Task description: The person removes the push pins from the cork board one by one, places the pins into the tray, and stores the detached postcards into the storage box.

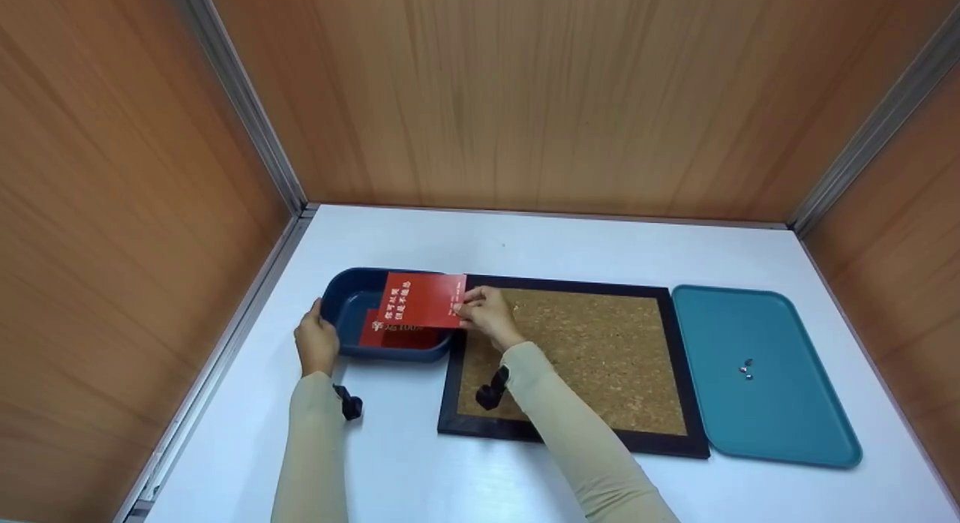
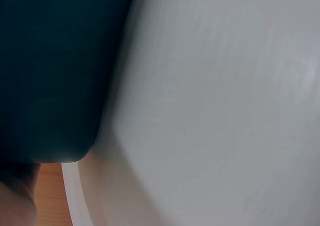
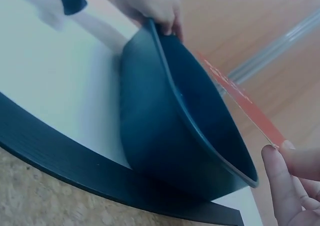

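A red card (image 1: pixel 427 299) with white lettering is pinched at its right edge between the thumb and fingers of my right hand (image 1: pixel 487 313). It hovers over a deep dark-blue bin (image 1: pixel 397 353), at whose bottom lies another red card (image 1: pixel 379 337), partly covered from sight. With my left hand (image 1: pixel 316 343) I grip the bin's left rim; the right wrist view shows those fingers (image 3: pixel 167 25) hooked over the edge. In the left wrist view, the bin's outer wall (image 2: pixel 50 75) fills the upper left.
A cork board (image 1: pixel 585 358) with a dark frame lies right of the bin, under my right forearm. Beyond it is a teal tray (image 1: pixel 780 418) holding a few small shiny pieces (image 1: pixel 746 370). Wood-panelled walls (image 1: pixel 540 95) enclose the white table (image 1: pixel 405 448) at the back and sides.
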Action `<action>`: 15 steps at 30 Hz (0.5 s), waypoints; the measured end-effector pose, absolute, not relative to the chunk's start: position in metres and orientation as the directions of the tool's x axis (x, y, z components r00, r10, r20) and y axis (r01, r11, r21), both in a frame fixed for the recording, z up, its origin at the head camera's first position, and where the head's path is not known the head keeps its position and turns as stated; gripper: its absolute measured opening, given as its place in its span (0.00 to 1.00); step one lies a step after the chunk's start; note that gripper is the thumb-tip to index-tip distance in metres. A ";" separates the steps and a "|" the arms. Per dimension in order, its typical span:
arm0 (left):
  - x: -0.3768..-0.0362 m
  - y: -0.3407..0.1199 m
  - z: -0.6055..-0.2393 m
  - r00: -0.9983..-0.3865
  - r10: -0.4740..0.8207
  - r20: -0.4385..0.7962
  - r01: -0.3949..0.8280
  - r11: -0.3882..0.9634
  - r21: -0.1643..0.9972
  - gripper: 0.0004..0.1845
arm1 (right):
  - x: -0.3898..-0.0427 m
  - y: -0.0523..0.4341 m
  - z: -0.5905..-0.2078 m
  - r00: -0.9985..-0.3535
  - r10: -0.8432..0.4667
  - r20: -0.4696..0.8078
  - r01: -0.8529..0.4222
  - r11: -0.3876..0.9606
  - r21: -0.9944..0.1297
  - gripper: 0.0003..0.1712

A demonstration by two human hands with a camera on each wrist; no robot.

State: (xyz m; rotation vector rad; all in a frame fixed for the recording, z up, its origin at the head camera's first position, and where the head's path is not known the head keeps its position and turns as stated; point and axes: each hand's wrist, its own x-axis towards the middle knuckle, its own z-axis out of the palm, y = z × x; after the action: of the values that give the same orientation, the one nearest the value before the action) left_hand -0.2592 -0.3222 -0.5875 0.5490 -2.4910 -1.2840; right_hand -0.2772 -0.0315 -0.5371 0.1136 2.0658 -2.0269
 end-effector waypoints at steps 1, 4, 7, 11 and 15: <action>-0.259 -0.322 -0.588 -0.887 -0.456 0.073 -0.204 0.528 0.824 0.25 | -0.276 -0.033 -0.538 -0.967 -0.119 -0.226 0.224 0.033 -0.974 0.11; -0.258 -0.323 -0.588 -0.887 -0.458 0.058 -0.213 0.518 0.829 0.25 | -0.274 -0.038 -0.540 -0.967 -0.124 -0.223 0.218 0.052 -0.975 0.11; -0.257 -0.323 -0.587 -0.888 -0.457 0.058 -0.213 0.519 0.828 0.25 | -0.273 -0.043 -0.543 -0.966 -0.124 -0.228 0.221 0.069 -0.973 0.11; -0.257 -0.322 -0.587 -0.889 -0.455 0.058 -0.212 0.520 0.827 0.24 | -0.272 -0.049 -0.546 -0.969 -0.128 -0.212 0.203 0.076 -0.976 0.10; -0.257 -0.321 -0.587 -0.887 -0.456 0.069 -0.204 0.522 0.828 0.25 | -0.270 -0.054 -0.547 -0.975 -0.127 -0.184 0.173 0.095 -0.980 0.09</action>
State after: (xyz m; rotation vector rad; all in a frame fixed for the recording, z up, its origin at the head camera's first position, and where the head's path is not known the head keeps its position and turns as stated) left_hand -0.2572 -0.3212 -0.5875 0.5542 -2.4877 -1.2985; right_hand -0.2697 -0.0538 -0.5472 0.0467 2.1484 -1.9745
